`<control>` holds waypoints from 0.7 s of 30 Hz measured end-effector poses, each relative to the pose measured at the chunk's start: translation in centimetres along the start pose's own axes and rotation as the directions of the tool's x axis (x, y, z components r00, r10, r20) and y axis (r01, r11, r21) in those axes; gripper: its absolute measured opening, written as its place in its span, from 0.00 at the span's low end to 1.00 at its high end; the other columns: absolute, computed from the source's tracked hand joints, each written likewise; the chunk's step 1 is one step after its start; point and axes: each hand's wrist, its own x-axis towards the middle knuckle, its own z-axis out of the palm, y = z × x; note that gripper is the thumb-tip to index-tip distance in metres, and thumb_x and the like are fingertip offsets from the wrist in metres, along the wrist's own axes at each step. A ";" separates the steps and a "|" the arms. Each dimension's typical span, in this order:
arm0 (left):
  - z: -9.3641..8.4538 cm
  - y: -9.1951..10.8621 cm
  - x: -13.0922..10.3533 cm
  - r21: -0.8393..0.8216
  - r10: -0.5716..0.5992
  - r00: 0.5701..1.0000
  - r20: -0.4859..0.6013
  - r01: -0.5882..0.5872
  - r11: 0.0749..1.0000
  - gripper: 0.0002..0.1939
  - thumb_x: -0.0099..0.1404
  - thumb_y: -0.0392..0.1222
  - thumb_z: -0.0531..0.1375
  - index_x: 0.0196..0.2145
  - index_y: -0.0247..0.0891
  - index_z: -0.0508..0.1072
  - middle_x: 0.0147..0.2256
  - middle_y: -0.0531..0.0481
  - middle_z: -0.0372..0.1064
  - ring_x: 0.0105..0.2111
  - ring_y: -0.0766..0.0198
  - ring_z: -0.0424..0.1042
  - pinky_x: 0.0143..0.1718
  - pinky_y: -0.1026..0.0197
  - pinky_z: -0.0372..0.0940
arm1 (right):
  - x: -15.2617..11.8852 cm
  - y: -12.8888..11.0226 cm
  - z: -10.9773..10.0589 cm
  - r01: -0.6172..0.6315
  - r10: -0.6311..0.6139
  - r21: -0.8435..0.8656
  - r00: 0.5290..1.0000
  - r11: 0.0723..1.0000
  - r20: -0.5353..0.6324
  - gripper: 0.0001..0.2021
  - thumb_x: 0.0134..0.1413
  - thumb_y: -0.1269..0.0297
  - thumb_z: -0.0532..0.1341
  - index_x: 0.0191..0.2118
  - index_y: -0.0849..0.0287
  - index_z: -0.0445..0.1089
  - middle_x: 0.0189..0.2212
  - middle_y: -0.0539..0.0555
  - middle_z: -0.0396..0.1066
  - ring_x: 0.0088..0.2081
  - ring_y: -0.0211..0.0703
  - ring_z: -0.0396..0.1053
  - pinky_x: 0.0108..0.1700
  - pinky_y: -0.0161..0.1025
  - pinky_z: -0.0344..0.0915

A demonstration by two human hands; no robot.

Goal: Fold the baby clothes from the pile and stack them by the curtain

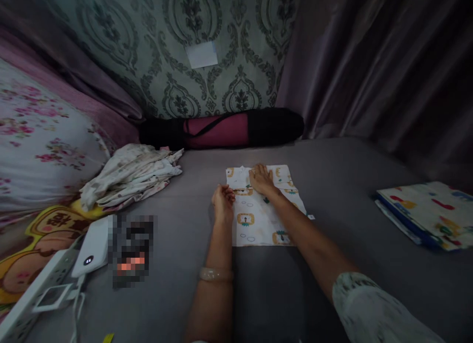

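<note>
Open room across the gray sheet to the right of the printed cloth, as far as the folded fabrics. Narrower strip behind the printed cloth, stopped by the long black-and-pink bag at the patterned wall. Free to pass left of the left hand, up to the pixelated dark item, with the white power bank just beside and the power strip beyond. Farther back on that side, blocked by the crumpled cloth. Above the printed cloth, obstructed by the right hand, palm down, and by the right forearm slanting over its right part.
</note>
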 end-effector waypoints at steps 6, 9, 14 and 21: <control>-0.1 -0.3 0.2 0.016 0.023 0.999 0.036 -0.024 1.000 0.13 0.63 0.48 0.57 0.28 0.35 0.67 0.19 0.55 0.64 0.14 0.74 0.61 0.17 0.70 0.52 | -0.4 1.8 0.7 -0.094 0.084 -0.081 0.990 0.992 -0.116 0.33 0.66 0.54 0.38 0.67 0.75 0.48 0.68 0.66 0.42 0.68 0.56 0.37 0.66 0.55 0.32; 0.0 -0.3 0.1 0.017 0.020 0.999 0.025 -0.021 1.000 0.12 0.64 0.47 0.57 0.28 0.35 0.67 0.19 0.55 0.64 0.14 0.74 0.61 0.17 0.70 0.52 | -0.4 1.8 1.0 -0.095 0.084 -0.089 0.990 0.992 -0.115 0.33 0.65 0.54 0.39 0.67 0.74 0.48 0.69 0.65 0.42 0.69 0.56 0.37 0.66 0.55 0.32; 0.2 -0.4 0.0 0.033 0.028 0.999 -0.028 -0.027 0.999 0.11 0.64 0.43 0.55 0.27 0.35 0.67 0.17 0.56 0.63 0.13 0.75 0.60 0.16 0.71 0.51 | -0.1 3.3 -0.7 -0.059 0.059 -0.005 0.998 0.998 -0.017 0.33 0.66 0.54 0.37 0.67 0.73 0.48 0.69 0.65 0.42 0.69 0.53 0.39 0.67 0.51 0.36; 0.2 -1.4 0.6 0.222 0.137 0.988 0.066 -0.148 0.964 0.11 0.58 0.46 0.63 0.27 0.35 0.70 0.22 0.52 0.69 0.18 0.71 0.65 0.18 0.70 0.53 | -0.8 6.5 -0.5 -0.117 0.099 -0.098 0.980 0.988 -0.173 0.33 0.66 0.55 0.39 0.66 0.77 0.49 0.67 0.67 0.47 0.68 0.58 0.41 0.65 0.52 0.39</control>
